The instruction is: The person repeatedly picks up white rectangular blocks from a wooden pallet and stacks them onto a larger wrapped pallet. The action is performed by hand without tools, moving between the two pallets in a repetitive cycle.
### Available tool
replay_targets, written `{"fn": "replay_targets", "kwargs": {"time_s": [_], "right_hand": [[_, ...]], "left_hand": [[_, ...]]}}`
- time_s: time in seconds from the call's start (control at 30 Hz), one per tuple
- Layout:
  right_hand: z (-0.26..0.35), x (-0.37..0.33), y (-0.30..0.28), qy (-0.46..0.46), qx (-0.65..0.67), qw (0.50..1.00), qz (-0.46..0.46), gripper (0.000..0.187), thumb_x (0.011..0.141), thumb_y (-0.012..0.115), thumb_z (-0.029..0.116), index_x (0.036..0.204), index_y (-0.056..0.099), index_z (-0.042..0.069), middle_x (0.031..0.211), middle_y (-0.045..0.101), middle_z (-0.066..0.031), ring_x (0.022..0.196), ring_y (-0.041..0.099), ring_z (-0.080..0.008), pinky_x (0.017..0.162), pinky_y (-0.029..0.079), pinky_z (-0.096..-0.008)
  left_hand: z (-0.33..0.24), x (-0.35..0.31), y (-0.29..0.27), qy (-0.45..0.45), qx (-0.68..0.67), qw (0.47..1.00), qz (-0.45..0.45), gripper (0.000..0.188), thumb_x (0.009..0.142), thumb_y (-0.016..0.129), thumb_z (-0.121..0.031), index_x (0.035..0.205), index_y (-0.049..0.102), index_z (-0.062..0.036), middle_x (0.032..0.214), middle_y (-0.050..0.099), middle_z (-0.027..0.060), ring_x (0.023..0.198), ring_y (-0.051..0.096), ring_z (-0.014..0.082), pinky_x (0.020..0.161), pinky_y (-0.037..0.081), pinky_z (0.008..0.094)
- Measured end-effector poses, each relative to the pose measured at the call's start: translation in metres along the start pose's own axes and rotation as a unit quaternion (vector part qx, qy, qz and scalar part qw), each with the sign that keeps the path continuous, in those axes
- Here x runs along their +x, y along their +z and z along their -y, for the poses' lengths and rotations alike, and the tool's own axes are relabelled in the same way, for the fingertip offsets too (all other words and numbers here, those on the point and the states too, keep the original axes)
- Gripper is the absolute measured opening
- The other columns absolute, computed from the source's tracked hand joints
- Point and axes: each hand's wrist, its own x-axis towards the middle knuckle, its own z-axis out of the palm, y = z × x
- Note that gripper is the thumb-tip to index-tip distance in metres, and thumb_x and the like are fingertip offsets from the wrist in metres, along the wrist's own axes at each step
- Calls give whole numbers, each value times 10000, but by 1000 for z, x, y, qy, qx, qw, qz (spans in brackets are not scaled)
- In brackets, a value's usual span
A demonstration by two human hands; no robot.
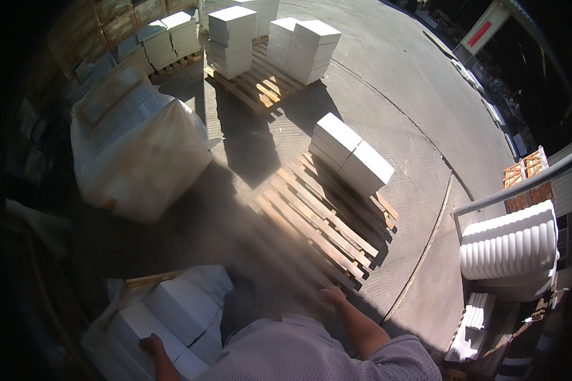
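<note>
Head view: the left hand (151, 346) is shadowed, and whether its fingers grip anything cannot be told. White blocks (178, 305) lie just beneath them, edged by plastic film (217, 277) and cut off below. The right hand (333, 296), its finger spread equally unclear, is near a slatted pallet (308, 236).

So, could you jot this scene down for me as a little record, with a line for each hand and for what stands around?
Left hand: at the near blocks, lower left; contact unclear
Right hand: nearest the slatted pallet; no held thing visible
Near blocks: white, with clear plastic sheet around them
Slatted pallet: carries white blocks toward its far right side
Farther back: another pallet with taller white stacks
Left: large plastic-wrapped load
Light: strong sun, dark shadows
</note>
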Motion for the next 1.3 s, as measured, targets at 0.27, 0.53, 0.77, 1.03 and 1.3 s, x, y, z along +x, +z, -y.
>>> {"fn": "replay_targets", "kwargs": {"time_s": [0.27, 0.53, 0.77, 1.03, 1.3], "right_hand": [[-186, 23, -14, -329, -464, 813, -126, 204, 899, 525, 227, 797, 607, 71, 646, 572, -34, 518, 553, -171, 498, 452, -349], [-23, -52, -4, 51, 271, 961, -30, 160, 897, 557, 187, 789, 562, 69, 711, 542, -31, 590, 540, -154, 487, 432, -317], [-34, -29, -6, -78, -10, 989, -126, 195, 890, 585, 205, 942, 637, 24, 849, 642, -100, 715, 639, -206, 601, 516, -337], [-62, -29, -26, -81, -196, 962, -169, 277, 914, 528, 286, 938, 676, 53, 831, 687, -95, 770, 679, -207, 692, 540, -343], [-57, -25, -67, -118, -361, 909, -168, 187, 798, 623, 262, 898, 678, 114, 861, 671, -176, 838, 651, -371, 752, 516, -457]], "left_hand": [[-101, -152, 86, 403, -53, 903, 142, 623, 875, 582, -305, 1304, 441, 125, 1380, 416, 304, 1282, 417, 416, 1070, 347, 436], [-221, -194, 105, 465, -20, 831, 306, 510, 875, 543, -362, 1196, 566, 33, 1193, 580, 261, 1112, 555, 406, 932, 443, 468], [-346, -166, 123, 533, -133, 786, 284, 355, 906, 549, -351, 969, 631, -12, 783, 593, 90, 661, 544, 193, 569, 430, 388], [-399, -239, 90, 481, -106, 807, 325, 413, 936, 474, -304, 962, 636, 75, 878, 655, 195, 810, 622, 325, 753, 458, 455], [-419, -275, 125, 370, -121, 843, 370, 401, 940, 469, -338, 871, 624, 25, 754, 605, 147, 607, 578, 265, 559, 461, 440]]}}
